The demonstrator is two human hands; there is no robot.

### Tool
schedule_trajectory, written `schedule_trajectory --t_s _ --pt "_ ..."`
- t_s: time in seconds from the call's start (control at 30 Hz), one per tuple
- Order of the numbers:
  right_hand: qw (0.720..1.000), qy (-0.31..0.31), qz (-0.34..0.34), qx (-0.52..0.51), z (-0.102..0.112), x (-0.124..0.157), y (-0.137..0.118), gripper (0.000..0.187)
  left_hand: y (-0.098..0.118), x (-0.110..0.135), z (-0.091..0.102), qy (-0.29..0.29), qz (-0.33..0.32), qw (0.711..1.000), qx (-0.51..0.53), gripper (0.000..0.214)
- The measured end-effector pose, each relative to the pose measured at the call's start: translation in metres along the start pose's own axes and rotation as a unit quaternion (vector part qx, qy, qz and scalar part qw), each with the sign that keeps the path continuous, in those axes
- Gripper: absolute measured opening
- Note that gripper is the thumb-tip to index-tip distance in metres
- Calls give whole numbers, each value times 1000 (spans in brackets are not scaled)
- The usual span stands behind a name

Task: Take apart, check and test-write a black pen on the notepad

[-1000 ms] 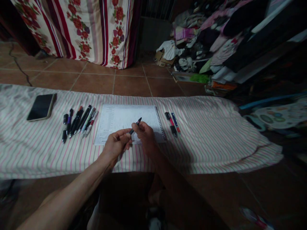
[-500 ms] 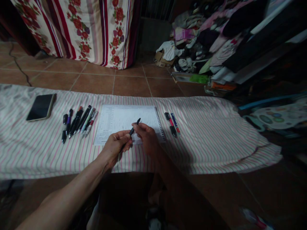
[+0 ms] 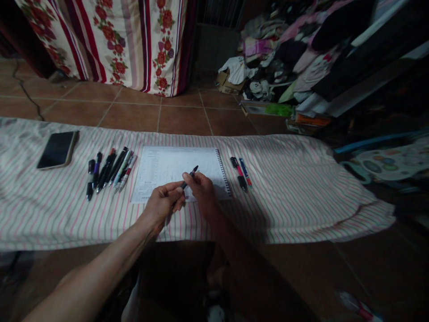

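Observation:
A dark pen is held aslant over the spiral notebook, its upper tip pointing away and to the right. My left hand grips the pen's lower end between thumb and fingers. Farther up the barrel, my right hand pinches it, with the thumb lying along the top. The pen's middle is partly covered by fingers. Beneath both hands lies the notebook, its printed page face up and its coil on the right side.
Left of the notebook lie several pens in a row, then a phone. To its right are a red and black pen and a blue pen. Striped cloth covers the table. Piled clothes stand beyond.
My right hand's fingers have shifted on the pen; the thumb now lies farther over the barrel. The left hand keeps nearly the same hold, and everything else stays put.

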State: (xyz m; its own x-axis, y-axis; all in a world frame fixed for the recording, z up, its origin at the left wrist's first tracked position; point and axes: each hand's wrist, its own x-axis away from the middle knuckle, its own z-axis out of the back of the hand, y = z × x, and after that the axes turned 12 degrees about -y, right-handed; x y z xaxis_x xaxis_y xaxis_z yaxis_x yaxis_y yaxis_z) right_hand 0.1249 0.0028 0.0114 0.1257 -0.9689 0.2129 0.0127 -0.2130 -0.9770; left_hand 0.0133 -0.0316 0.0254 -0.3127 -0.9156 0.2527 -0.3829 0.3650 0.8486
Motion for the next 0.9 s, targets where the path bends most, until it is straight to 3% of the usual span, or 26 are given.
schedule_trajectory --t_s 0.17,0.37,0.63,0.77,0.9 --pt "997 -77 -12 -22 11 4 -8 42 4 -1 2 -6 18 999 27 29" --pt "989 -110 -28 -94 20 6 -9 37 6 0 2 -50 23 997 61 23" --pt "993 -56 0 -101 11 4 3 26 2 0 1 -37 19 998 39 28" --pt "995 -47 8 -88 7 7 -2 28 -2 0 0 -3 -29 999 -13 37" --pt "997 -23 -7 -70 3 8 -7 32 -5 0 -3 10 -74 993 -87 30"
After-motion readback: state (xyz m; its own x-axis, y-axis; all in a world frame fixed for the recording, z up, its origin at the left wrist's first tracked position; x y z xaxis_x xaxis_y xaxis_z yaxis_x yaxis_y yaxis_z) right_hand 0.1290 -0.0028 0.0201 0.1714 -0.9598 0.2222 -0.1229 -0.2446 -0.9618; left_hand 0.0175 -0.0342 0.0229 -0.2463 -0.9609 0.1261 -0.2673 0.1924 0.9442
